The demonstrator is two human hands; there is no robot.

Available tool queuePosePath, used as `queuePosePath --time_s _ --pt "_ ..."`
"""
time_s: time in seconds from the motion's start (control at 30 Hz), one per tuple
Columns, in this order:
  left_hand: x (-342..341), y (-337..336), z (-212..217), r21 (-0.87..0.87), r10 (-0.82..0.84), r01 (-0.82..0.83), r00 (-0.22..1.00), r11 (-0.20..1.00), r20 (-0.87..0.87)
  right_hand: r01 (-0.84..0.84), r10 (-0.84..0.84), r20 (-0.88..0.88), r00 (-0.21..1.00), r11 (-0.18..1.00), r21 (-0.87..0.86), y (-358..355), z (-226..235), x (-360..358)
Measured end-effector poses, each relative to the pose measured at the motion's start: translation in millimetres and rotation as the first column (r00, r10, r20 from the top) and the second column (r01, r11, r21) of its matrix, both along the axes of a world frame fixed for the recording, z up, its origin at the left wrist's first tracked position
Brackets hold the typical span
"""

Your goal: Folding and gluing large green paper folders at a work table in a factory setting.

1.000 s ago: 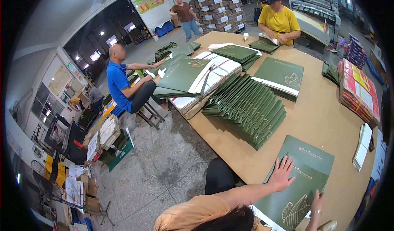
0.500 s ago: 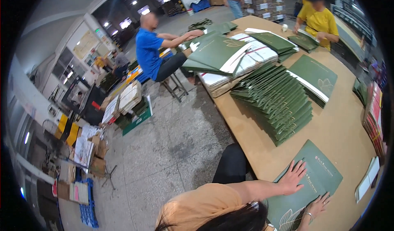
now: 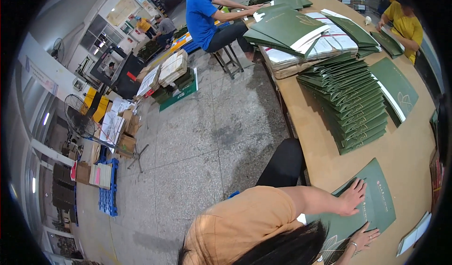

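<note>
A: Item under the hands: a flat dark green folder, matte card, rectangular, pale leaf print at its near corner. It lies at the near end of the surface, close to that surface's left edge.

B: Hand states?

A: Left hand is spread flat, fingers splayed, palm pressed on the folder's upper left part; nothing gripped. Right hand rests open on the folder's lower edge, fingers extended, a thin bracelet at the wrist; nothing gripped either.

B: Surroundings?

A: The surface is bare brown board, smooth. A free strip of it separates the folder from a fanned row of green folders farther up. Beyond that, a stack of white-edged sheets topped with more green covers. A white slip lies just right of the folder, near the surface's edge.

B: Others?

A: A person in a blue shirt sits on a stool at the far left side; a person in yellow at the far right. Grey tiled floor lies open to the left.
</note>
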State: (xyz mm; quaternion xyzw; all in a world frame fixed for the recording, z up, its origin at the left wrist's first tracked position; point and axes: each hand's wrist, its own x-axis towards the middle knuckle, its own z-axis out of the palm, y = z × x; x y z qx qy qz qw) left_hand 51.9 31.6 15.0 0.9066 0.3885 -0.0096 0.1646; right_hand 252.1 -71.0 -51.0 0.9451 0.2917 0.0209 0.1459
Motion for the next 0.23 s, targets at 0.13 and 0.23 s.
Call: queuePosePath --time_s 0.13,0.23 --pt "6 -2 -14 -0.032 -0.015 0.018 0.996 0.999 0.089 0.013 -0.013 0.052 0.999 1.000 -0.004 -14 -4 2" --pt "34 -23 -41 0.075 -0.052 0.028 0.936 0.997 0.348 -0.034 0.042 -0.078 0.996 0.995 0.094 -21 12 14"
